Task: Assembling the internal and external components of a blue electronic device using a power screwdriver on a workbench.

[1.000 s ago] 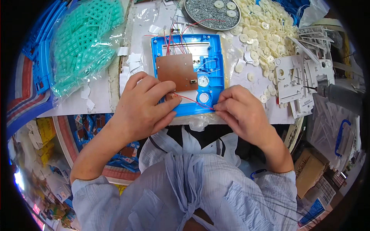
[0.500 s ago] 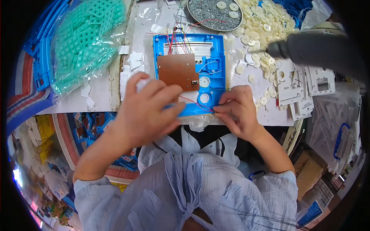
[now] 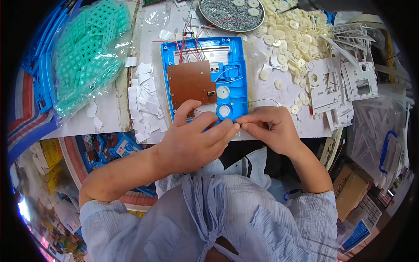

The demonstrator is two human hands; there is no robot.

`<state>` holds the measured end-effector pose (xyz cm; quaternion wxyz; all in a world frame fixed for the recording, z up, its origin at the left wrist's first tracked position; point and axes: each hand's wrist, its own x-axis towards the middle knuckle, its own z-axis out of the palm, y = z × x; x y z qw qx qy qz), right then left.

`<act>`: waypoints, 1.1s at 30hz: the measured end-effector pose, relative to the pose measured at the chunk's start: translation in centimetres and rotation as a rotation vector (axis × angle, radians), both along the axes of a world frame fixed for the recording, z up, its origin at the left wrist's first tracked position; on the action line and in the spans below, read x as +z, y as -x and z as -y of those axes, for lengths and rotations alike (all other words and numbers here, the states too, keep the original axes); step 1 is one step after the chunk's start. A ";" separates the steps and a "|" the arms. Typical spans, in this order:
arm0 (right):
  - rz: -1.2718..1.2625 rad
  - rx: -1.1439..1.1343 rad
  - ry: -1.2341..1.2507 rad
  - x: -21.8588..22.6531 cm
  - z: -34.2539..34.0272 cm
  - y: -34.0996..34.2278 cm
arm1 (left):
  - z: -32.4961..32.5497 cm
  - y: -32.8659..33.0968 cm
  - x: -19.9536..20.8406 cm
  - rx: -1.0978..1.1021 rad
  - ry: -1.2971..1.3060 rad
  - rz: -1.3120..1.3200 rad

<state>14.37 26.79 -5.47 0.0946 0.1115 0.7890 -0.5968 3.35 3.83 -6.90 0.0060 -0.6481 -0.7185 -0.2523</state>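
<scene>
A blue plastic housing (image 3: 238, 83) lies open on the table in front of me. Inside it sits a brown circuit board (image 3: 190, 83), screwed down, with thin red wires (image 3: 185, 52) running out past the far edge. My left hand (image 3: 194, 142) reaches over the housing's near edge, fingertips together at its lower right corner; its thumb is hidden. There it meets my right hand (image 3: 273, 131), whose thumb and forefinger pinch the end of thin wires. One fine wire (image 3: 266, 99) arcs out beyond the right hand. The wire ends themselves are too small to make out.
Left lies a clear bag of green plastic parts (image 3: 89, 65), with white paper pieces (image 3: 146, 98) beside the housing. A round tin of screws (image 3: 231, 15), cream discs (image 3: 297, 37) and white plastic plates (image 3: 325, 85) lie beyond and right. A dark tool (image 3: 323, 4) hangs top right.
My left hand has moved right and down to meet the right fingertips at the housing's corner. The dark tool has shifted up, out toward the view's edge.
</scene>
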 end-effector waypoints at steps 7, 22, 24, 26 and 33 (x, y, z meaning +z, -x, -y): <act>0.279 -0.003 0.183 1.2 -0.1 1.5 | -0.1 0.0 -0.4 -0.014 -0.027 -0.057; 0.178 0.204 -0.056 3.9 -1.0 6.0 | -0.4 0.5 -0.4 -0.008 -0.101 -0.015; -0.091 0.163 -0.281 4.1 -0.4 8.1 | -0.2 1.2 0.4 -0.007 -0.108 0.101; -0.303 0.075 -0.553 3.6 0.8 11.6 | 0.3 2.3 0.9 0.101 -0.118 0.113; -0.302 0.121 -0.846 0.8 2.9 15.8 | 0.3 5.2 0.3 0.302 -0.089 0.225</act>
